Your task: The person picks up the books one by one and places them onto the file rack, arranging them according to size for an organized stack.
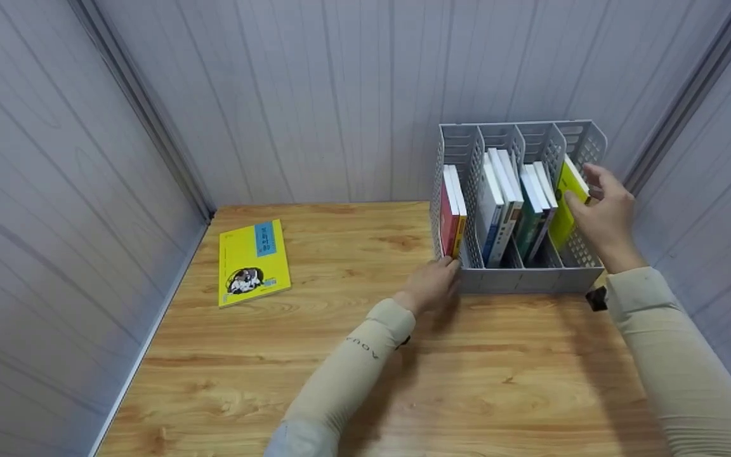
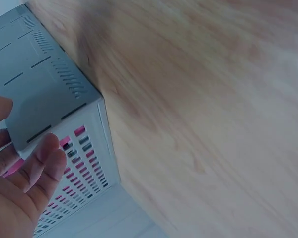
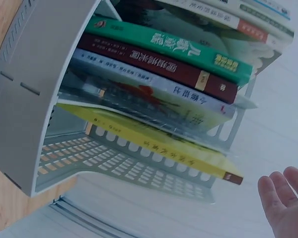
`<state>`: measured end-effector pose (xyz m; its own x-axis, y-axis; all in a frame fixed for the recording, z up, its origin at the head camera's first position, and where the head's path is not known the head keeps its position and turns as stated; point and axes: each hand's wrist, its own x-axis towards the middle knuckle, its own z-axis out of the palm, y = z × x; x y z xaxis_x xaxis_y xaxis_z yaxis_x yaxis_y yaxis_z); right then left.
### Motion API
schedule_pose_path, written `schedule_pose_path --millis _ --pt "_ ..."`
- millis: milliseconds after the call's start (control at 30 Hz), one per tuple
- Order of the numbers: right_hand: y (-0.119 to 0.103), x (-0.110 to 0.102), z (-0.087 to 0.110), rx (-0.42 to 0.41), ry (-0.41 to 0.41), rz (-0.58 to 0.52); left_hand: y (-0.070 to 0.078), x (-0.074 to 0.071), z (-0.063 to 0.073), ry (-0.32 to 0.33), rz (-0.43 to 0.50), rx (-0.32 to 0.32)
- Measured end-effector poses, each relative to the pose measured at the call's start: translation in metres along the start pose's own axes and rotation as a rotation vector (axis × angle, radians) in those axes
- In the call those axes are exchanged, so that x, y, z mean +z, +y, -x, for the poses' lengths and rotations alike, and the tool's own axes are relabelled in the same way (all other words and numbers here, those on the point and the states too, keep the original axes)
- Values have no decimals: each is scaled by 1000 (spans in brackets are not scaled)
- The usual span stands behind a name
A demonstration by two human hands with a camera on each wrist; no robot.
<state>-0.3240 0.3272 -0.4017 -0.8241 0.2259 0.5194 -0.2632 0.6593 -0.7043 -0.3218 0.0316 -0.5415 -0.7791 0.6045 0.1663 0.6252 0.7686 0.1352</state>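
A grey four-slot file organizer (image 1: 533,279) stands at the back right of the table, with upright books in its slots. At its front left corner is my left hand (image 1: 432,285); in the left wrist view the left hand (image 2: 20,183) grips the corner, fingers against the perforated side wall. Red and yellow-spined books (image 1: 449,209) stand in the slot above it. My right hand (image 1: 610,216) is beside the yellow-green book (image 1: 567,222) in the rightmost slot. The right wrist view shows the right hand (image 3: 288,198) apart from that yellow book (image 3: 154,141), fingers relaxed.
A yellow book (image 1: 254,263) with a blue label lies flat on the wooden table (image 1: 365,266) at the left. Several white, green and dark books fill the middle slots. Panel walls (image 1: 296,95) enclose the table at the back and both sides.
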Motion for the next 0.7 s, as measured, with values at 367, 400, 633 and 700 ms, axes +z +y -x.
schedule_pose_path --millis 367,400,633,700 --pt "-16 4 16 -121 3 -33 -6 -19 14 79 -78 85" --pt "-17 4 18 -125 2 -35 -6 -21 16 81 -79 91" --pt "-21 9 30 -167 -14 -36 -12 -31 26 127 -120 107" --pt "-20 12 32 -197 -10 -49 -16 -33 29 162 -131 108"
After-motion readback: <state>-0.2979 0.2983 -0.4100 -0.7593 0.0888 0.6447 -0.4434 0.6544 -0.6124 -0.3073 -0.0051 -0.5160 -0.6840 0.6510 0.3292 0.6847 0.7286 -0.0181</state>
